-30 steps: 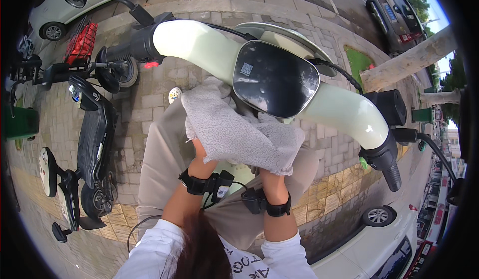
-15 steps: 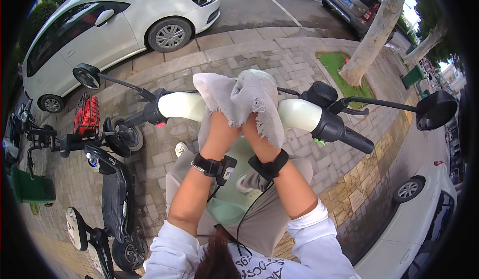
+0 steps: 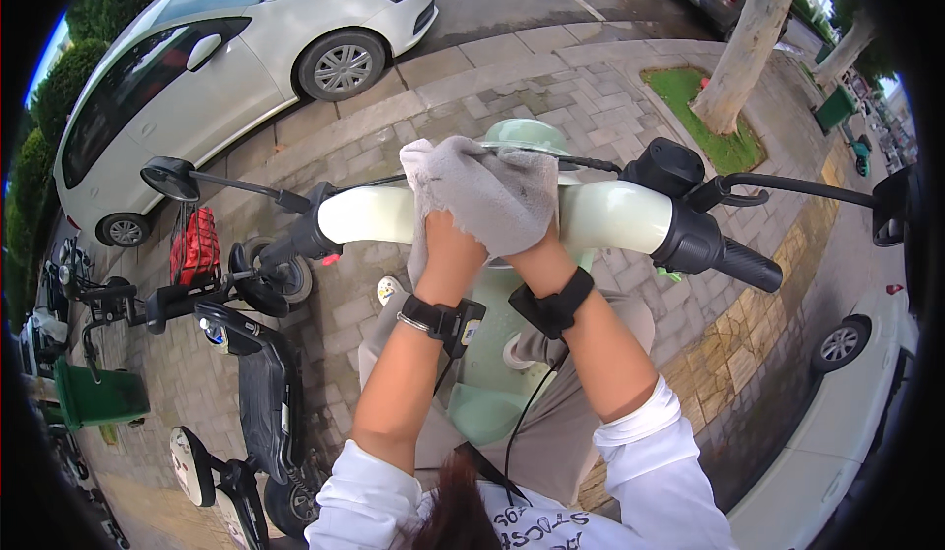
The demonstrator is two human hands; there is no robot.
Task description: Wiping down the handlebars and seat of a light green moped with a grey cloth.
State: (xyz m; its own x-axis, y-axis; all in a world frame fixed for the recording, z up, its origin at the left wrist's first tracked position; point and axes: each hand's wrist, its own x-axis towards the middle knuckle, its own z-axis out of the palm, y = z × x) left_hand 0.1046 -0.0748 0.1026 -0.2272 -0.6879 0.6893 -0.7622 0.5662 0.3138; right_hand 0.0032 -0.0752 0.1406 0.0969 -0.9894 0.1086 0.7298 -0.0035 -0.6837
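Left hand (image 3: 451,235), right hand (image 3: 535,254) covered by grey cloth (image 3: 485,191) (fingers hidden, grip cannot be told), held near middle of crosswise handlebar (image 3: 616,217).

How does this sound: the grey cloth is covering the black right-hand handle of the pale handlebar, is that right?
Not the black right-hand handle: the head view shows the grey cloth covering the middle of the pale handlebar.

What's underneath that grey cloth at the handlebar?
The left wrist and right wrist run in under the grey cloth, and the pale handlebar shows on either side. The fingers and the handlebar's middle are covered; what the fingers touch is hidden.
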